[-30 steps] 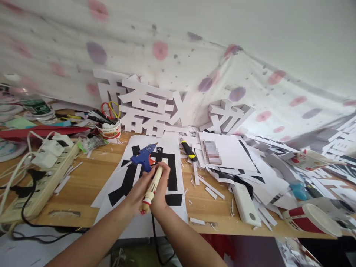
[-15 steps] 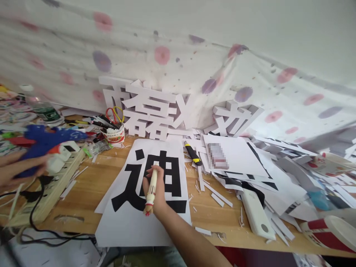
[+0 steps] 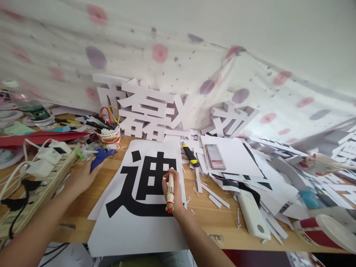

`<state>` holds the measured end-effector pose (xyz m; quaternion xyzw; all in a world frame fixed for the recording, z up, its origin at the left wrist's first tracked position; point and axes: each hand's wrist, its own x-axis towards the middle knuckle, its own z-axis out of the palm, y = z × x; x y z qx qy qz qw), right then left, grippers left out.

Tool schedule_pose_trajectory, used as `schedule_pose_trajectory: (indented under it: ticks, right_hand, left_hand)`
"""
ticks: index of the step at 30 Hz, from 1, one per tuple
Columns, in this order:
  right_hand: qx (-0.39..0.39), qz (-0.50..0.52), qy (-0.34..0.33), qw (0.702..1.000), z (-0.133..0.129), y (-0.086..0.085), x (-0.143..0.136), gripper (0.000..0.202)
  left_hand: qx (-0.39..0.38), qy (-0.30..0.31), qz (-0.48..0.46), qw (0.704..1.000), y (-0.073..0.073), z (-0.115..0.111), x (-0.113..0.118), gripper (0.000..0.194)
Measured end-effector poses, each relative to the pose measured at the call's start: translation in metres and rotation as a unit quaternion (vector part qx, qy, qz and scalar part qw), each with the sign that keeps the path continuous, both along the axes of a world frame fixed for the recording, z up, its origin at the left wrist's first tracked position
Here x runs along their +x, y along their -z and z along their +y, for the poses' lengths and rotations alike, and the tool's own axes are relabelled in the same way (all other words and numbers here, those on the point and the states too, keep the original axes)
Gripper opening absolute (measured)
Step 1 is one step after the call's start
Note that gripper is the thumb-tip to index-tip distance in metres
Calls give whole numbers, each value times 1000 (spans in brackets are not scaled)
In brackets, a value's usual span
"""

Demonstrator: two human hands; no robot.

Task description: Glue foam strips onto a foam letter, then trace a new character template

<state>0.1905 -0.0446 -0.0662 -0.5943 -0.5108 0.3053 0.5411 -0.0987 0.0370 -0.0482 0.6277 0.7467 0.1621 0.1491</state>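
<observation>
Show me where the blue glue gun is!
In the head view, the blue glue gun is at the left hand, left of the printed sheet, just below the pen cup.

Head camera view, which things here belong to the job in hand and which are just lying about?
Likely part of the job:
cream pen in the right hand
blue glue gun in the left hand
sheet with the black character

Apparently just lying about:
water bottle
red-and-white cup at front right
loose paper strips
</observation>
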Motion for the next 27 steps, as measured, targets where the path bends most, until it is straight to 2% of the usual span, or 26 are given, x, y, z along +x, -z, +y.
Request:
schedule_pose_trajectory:
  ticks: [3, 6, 10, 14, 20, 24, 27]
  right_hand:
    - [9, -6, 6, 1000, 0, 0, 3, 29]
    - [21, -13, 12, 1000, 0, 2, 5, 28]
    - [31, -31, 11, 999, 1, 3, 9, 28]
    - [22, -25, 13, 999, 1, 1, 10, 27]
    - [28, -22, 11, 999, 0, 5, 11, 26]
    - [33, -47, 18, 998, 4, 12, 21, 28]
    - [35, -45, 37, 998, 11, 15, 35, 30]
  left_hand:
    - [-25, 40, 89, 995, 5, 6, 4, 51]
    - [22, 82, 155, 984, 11, 8, 2, 54]
    - [51, 45, 209, 975, 29, 15, -7, 56]
    - [59, 52, 204, 976, 41, 20, -15, 56]
    - [73, 38, 228, 970, 47, 17, -18, 57]
    - [94, 10, 202, 975, 43, 8, -14, 57]
    - [144, -54, 145, 977, 35, -9, -8, 51]
